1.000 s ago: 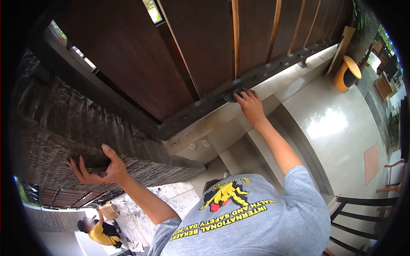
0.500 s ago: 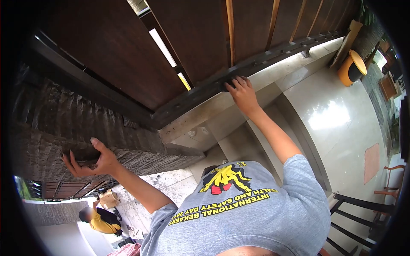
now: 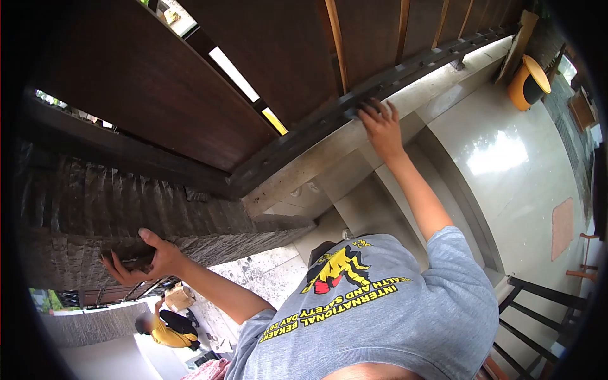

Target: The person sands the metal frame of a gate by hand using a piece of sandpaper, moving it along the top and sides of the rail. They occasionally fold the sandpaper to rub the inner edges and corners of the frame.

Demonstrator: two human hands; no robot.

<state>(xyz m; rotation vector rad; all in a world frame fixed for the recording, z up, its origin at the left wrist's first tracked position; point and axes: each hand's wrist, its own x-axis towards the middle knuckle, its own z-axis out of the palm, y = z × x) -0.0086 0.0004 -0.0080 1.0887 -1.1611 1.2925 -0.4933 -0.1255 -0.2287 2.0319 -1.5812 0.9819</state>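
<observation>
My right hand [image 3: 384, 128] is at the dark lower rail [image 3: 316, 130] of a brown wooden slatted panel [image 3: 278, 57]. Its fingers are bent over a small dark pad [image 3: 352, 114], which is pressed to the rail; blur and the fingers hide what kind it is. On the left, my left hand [image 3: 152, 258] rests against the edge of a rough dark stone wall [image 3: 126, 196]. Its thumb and fingers are spread apart, and nothing is held in them.
Under the rail runs a pale ledge [image 3: 342, 142] above tiled steps [image 3: 380, 202]. An orange bin [image 3: 522, 85] stands at the far right, with a black metal chair [image 3: 538, 323] nearer. At lower left, a person in yellow [image 3: 168, 332] is beside a cardboard box [image 3: 180, 297].
My right hand has slid along the rail to the right with the dark pad. The left hand keeps its place on the stone, while the whole view has shifted slightly.
</observation>
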